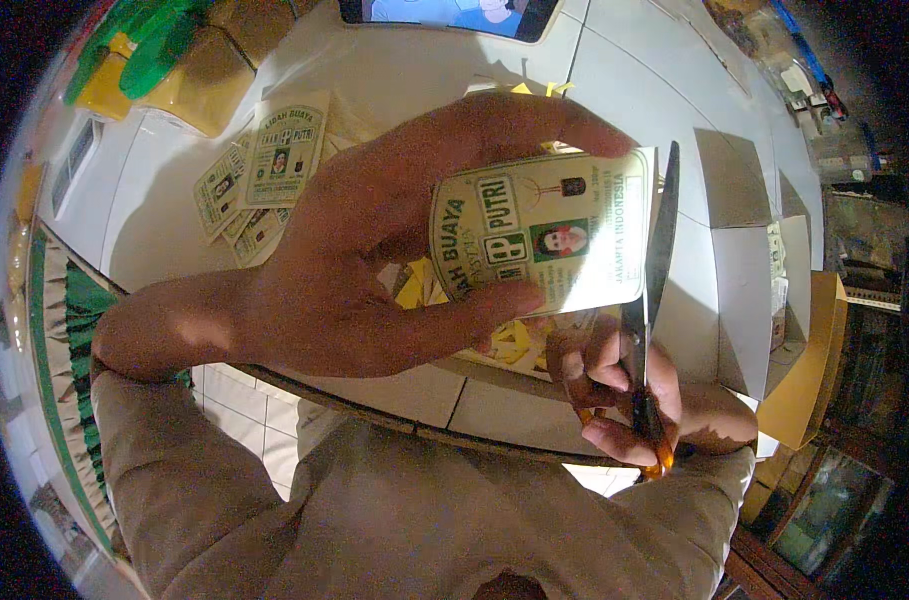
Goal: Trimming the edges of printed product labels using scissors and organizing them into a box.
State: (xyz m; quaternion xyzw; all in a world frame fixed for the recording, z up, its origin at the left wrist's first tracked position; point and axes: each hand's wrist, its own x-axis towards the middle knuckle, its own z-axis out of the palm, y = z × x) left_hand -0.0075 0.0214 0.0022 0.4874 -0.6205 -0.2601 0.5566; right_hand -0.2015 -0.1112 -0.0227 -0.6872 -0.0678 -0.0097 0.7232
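My left hand point(349, 217) pinches a printed paper label point(567, 247) by its long sides, between the fingers above and the thumb below. The label is pale with green writing and a small portrait; one end is rounded. In my right hand point(608, 364) is a pair of scissors point(660, 232) with orange handles. Their dark blade runs alongside the label's straight right end, and the blades look nearly together at the label's lower corner. Whether paper lies between them I cannot tell. Beneath my hands are yellow paper scraps point(510, 341), partly hidden by the label.
Similar labels point(282, 161) lie in an overlapping pile on the white tiled surface point(417, 71). Behind stand jars with green lids point(158, 64) and a lit screen point(462, 16). An open carton point(743, 292) holding labels stands right, beside a brown cardboard box point(807, 360).
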